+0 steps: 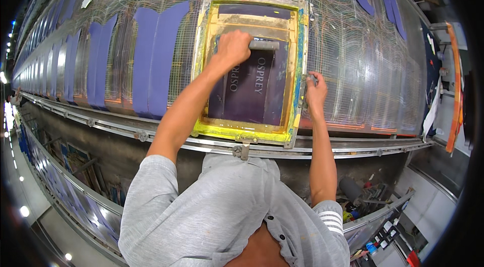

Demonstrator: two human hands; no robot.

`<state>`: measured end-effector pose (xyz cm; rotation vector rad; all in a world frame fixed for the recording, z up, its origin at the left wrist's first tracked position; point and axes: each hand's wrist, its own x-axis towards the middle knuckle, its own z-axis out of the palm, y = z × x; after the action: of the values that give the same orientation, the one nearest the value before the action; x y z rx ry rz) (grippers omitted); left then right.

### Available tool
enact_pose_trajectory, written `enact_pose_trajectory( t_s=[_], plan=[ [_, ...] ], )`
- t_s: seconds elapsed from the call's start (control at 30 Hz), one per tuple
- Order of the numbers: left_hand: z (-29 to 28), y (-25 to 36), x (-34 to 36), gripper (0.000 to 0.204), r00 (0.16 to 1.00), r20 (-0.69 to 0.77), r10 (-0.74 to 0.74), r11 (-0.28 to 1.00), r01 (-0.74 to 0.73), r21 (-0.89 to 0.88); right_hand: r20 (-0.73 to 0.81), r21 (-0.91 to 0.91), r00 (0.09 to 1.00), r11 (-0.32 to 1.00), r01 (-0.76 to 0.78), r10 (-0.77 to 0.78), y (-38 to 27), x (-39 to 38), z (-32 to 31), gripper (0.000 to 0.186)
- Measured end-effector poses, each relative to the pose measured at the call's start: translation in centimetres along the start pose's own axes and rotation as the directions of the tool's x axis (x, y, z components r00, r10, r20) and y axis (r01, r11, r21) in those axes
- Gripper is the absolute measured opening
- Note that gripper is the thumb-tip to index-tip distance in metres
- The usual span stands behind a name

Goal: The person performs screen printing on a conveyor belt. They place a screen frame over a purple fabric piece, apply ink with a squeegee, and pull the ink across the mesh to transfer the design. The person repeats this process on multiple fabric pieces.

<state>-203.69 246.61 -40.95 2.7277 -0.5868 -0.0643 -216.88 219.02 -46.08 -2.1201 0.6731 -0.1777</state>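
In front of me a screen-printing frame (229, 130), edged with yellow tape, lies flat on the long table. My left hand (234, 47) is closed round the handle of a squeegee (264, 45), which crosses the upper part of the mesh. Below it, dark purple mesh (246, 103) carries pale lettering in two places. My right hand (316, 91) is at the frame's right side, thumb and fingers pinched on its metal edge; the exact grip is partly hidden. A metal clamp (245, 151) sits at the frame's near edge, against the table rail.
Purple-blue fabric panels (160, 60) lie in rows to the left and along the far side. Right of the frame, the table surface (363, 80) is covered with coloured grid lines. A metal rail (116, 127) runs along the near edge. An orange strip (453, 90) stands at far right.
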Motion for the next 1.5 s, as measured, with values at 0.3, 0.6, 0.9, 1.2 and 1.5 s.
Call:
enact_pose_trajectory(
  t_s=[0.3, 0.6, 0.9, 1.2, 1.5],
  plan=[
    [0.2, -0.5, 0.7, 0.03, 0.998, -0.063, 0.026, 0.999, -0.027, -0.019, 0.072, 0.079, 0.991, 0.99, -0.116, 0.111, -1.7, -0.8, -0.7, 0.023],
    [3.3, 4.0, -19.1, 0.027, 0.969, -0.212, 0.125, 0.985, -0.146, -0.087, 0.087, 0.053, 0.991, 0.993, -0.103, 0.098, -2.7, -0.9, -0.9, 0.024],
    [1.9, 7.4, -29.7, 0.043, 0.99, -0.124, 0.069, 0.992, -0.081, -0.099, 0.093, 0.129, 0.989, 0.984, -0.125, 0.113, -0.8, 0.4, 0.0, 0.024],
    [3.2, 4.6, -27.7, 0.024, 0.89, -0.05, -0.454, 0.526, 0.223, -0.821, 0.152, 0.235, 0.982, 0.96, -0.15, 0.116, 0.0, -0.3, 0.3, 0.031],
    [1.9, 2.5, -30.0, 0.031, 0.756, 0.268, -0.597, -0.063, 0.289, -0.955, -0.25, 0.052, 0.963, 0.992, 0.117, -0.1, 4.2, -3.8, -1.3, 0.038]
  ],
)
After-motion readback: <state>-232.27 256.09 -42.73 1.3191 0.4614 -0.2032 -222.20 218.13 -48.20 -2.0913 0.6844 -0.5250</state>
